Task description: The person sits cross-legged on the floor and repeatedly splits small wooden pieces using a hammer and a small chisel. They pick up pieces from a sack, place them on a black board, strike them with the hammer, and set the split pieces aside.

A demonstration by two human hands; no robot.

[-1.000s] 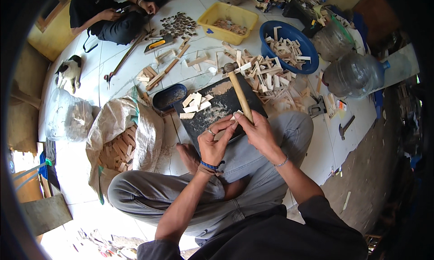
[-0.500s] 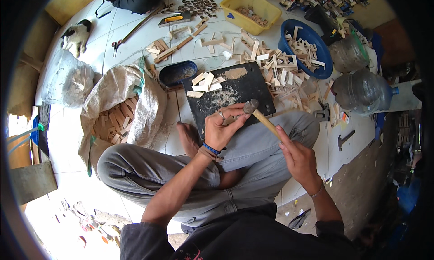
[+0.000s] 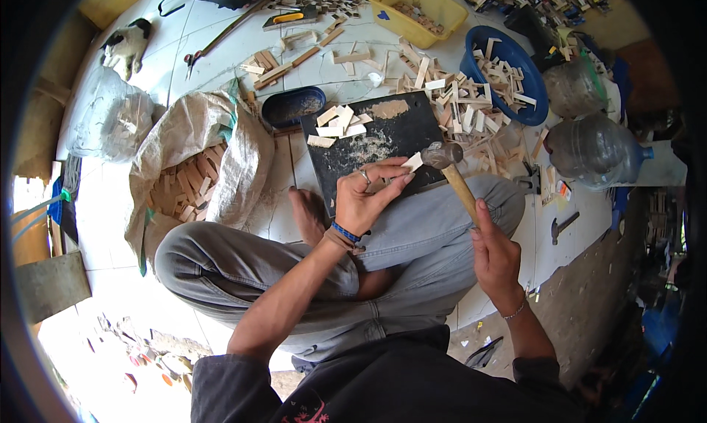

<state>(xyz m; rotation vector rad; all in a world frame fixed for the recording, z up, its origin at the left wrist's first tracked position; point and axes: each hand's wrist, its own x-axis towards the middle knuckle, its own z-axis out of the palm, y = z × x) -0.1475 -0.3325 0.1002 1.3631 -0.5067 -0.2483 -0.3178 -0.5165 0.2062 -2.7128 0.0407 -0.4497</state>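
Between thumb and fingers, my left hand point(image 3: 368, 198) pinches a small pale wood piece point(image 3: 414, 161) above the near right part of a black board point(image 3: 331, 174). My right hand point(image 3: 496, 255) grips the wooden handle of a hammer point(image 3: 462, 191). Its metal head is just right of the wood piece; whether they touch, I cannot tell. Several short wood blocks point(image 3: 340, 121) lie in a loose heap on the board, among sawdust point(image 3: 388, 109).
Left of the board stands an open sack point(image 3: 247, 154) of wood pieces. A blue basin point(image 3: 541, 92) and a yellow tub point(image 3: 455, 24) hold more. Beyond are a dark blue tray point(image 3: 269, 117), a large plastic bottle point(image 3: 593, 150), a second hammer point(image 3: 565, 228) and a cat point(image 3: 127, 47).
The hammer and my right hand have moved to the right, with the head now beyond my left fingertips. The pinched wood piece, hidden before, shows now.
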